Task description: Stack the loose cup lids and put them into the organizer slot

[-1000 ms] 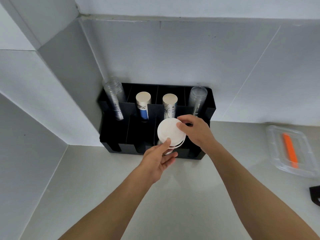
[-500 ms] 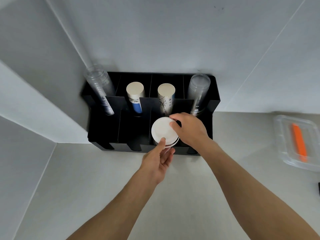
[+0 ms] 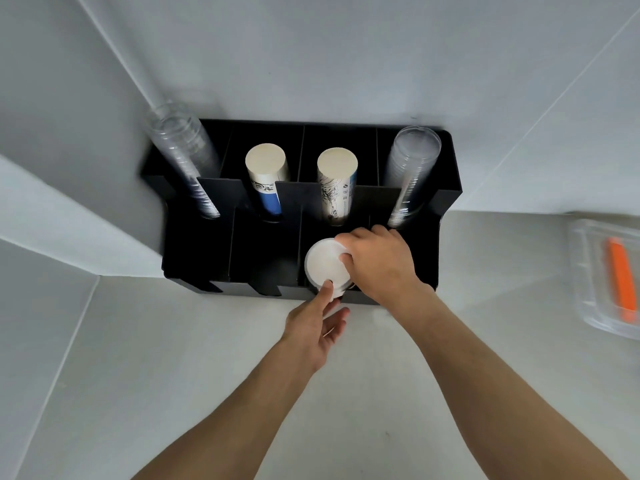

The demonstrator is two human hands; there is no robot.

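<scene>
A stack of white cup lids (image 3: pixel 325 265) sits low in the third front slot of the black organizer (image 3: pixel 194 265), counted from the left. My right hand (image 3: pixel 379 261) grips the stack's right and far edge from above. My left hand (image 3: pixel 317 327) reaches up from below, its thumb pressed on the stack's near edge and its fingers under it at the slot's front notch. The lower lids are hidden by the slot wall and my hands.
The organizer's back row holds two stacks of clear cups (image 3: pixel 412 174) at the ends and two paper cup stacks (image 3: pixel 266 174) between them. A clear plastic box (image 3: pixel 602 271) with an orange item (image 3: pixel 621 278) lies on the counter at the right. Walls close in behind and left.
The lid stack has gone down from above the organizer's front edge into the slot, with both hands following it. The camera has moved closer and tilted down.
</scene>
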